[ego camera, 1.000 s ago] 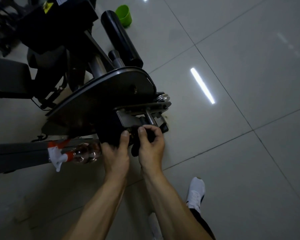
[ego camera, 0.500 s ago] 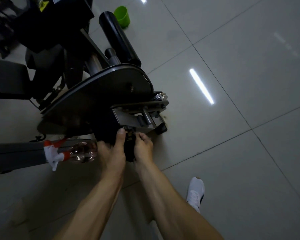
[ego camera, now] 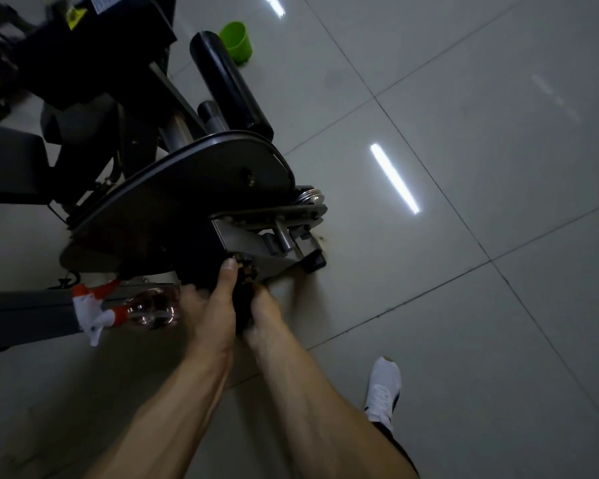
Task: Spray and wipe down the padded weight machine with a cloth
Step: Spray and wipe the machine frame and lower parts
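Observation:
The weight machine has a dark curved cam plate [ego camera: 194,188], a black roller pad [ego camera: 229,84] and a metal bracket [ego camera: 256,236] low at the front. My left hand [ego camera: 211,305] grips a clear spray bottle [ego camera: 153,307], whose red and white trigger points left, and its thumb presses on a dark cloth [ego camera: 241,305]. My right hand [ego camera: 265,311] grips the same cloth from the right. The cloth is bunched between both hands just below the bracket. Most of it is hidden in shadow.
A black seat pad [ego camera: 11,160] is at the left. A grey frame beam [ego camera: 21,312] runs along the floor under the bottle. A green cup [ego camera: 237,39] stands on the tiles behind the roller. My white shoe [ego camera: 382,388] is at the lower right.
Both hands have drawn back from the bracket toward me. The right hand slid down off the metal parts with the cloth, and the bottle moved with the left hand.

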Demonstrator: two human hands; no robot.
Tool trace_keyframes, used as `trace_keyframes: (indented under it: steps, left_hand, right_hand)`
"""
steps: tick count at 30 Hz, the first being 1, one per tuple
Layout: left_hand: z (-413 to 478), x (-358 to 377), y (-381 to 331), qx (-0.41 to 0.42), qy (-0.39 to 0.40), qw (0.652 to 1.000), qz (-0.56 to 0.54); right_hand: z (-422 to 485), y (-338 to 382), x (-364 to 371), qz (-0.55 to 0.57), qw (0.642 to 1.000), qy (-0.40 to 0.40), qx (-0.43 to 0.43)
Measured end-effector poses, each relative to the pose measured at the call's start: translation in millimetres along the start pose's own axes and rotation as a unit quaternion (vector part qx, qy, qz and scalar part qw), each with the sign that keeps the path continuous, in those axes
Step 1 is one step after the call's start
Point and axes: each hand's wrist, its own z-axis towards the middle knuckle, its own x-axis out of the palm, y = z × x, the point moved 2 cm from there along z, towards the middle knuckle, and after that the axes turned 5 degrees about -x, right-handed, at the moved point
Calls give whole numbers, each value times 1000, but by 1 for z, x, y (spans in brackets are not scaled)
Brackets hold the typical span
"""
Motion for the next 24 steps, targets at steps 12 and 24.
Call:
trace_keyframes:
  steps: [12,24]
  left_hand:
    - [5,1,5,29,10,1000,2]
    - [17,-17,9,20,80,996,-37]
  right_hand:
    - [-14,35,-11,-160,951,-67,-257]
    - [-83,46,7,-373,634,5,-677]
